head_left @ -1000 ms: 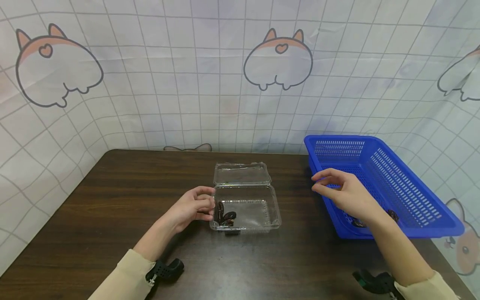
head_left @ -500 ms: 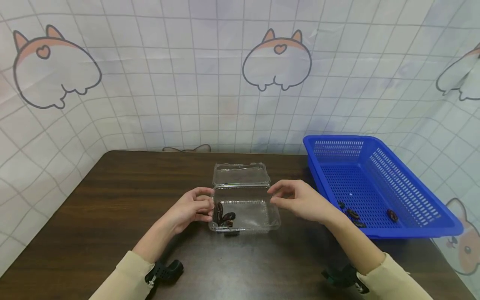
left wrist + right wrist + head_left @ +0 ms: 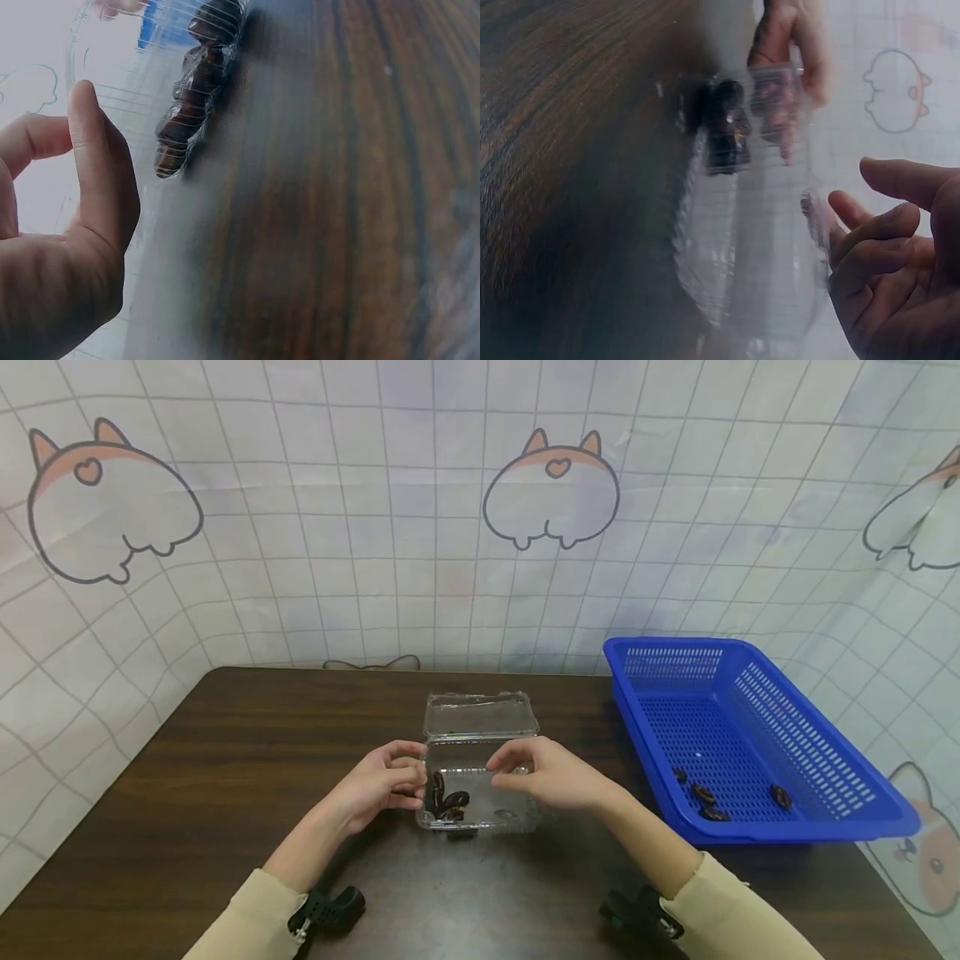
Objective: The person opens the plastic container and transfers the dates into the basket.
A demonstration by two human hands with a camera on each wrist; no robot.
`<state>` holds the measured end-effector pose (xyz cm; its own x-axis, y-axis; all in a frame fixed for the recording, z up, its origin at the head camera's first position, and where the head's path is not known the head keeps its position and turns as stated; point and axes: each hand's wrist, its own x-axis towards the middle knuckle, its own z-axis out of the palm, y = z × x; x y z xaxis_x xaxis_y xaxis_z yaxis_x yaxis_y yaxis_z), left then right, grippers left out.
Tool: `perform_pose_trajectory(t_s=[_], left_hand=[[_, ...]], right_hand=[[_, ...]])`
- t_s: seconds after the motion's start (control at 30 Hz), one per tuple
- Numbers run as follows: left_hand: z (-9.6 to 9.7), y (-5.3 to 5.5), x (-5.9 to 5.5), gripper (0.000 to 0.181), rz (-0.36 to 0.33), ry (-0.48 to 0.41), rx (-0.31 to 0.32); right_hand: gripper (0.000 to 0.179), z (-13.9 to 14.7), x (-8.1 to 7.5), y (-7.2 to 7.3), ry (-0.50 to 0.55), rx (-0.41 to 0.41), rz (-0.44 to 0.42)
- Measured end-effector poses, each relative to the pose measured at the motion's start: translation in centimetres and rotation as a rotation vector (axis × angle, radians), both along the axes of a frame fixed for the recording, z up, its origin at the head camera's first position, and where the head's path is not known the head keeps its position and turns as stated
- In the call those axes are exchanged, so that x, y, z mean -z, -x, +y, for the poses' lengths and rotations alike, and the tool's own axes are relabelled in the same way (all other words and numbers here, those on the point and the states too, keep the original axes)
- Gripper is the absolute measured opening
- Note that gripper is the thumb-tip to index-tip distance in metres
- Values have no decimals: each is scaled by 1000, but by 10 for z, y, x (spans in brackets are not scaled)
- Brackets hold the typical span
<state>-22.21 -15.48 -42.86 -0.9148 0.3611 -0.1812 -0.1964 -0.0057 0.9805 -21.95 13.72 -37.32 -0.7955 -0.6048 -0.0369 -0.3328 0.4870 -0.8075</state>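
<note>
A clear plastic clamshell box (image 3: 480, 827) stands with its lid (image 3: 482, 715) folded back. Dark brown, oval dates (image 3: 454, 802) lie at its left end; the left wrist view shows several dates (image 3: 196, 79) through the clear wall. My left hand (image 3: 384, 785) pinches the box's left rim between thumb and fingers. Over the box's right half hovers my right hand (image 3: 553, 777), its fingers loosely bent. The right wrist view shows a gap between thumb and fingers of that right hand (image 3: 900, 255), with nothing visible in it.
To the right is a blue slotted basket (image 3: 832, 727), with several dates (image 3: 702, 793) on its bottom. A black wrist camera is strapped at each cream sleeve. The dark wood table (image 3: 262, 727) meets a white gridded backdrop (image 3: 360, 560) behind.
My right hand has moved left from over the blue basket to over the clear box. The left hand keeps its place at the rim, and the dates stay where they were.
</note>
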Motion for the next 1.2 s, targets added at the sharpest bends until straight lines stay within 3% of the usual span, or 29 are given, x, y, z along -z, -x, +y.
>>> perform_pose_trajectory(t_s=[0.43, 0.7, 1.2], left_hand=[[-1, 6, -5, 49, 11, 44, -14], [-1, 3, -2, 52, 5, 31, -12], [0, 0, -3, 53, 7, 21, -12]], right_hand=[[32, -26, 12, 16, 24, -31, -146], [32, -38, 21, 17, -53, -11, -114], [24, -46, 33, 18, -74, 12, -52]])
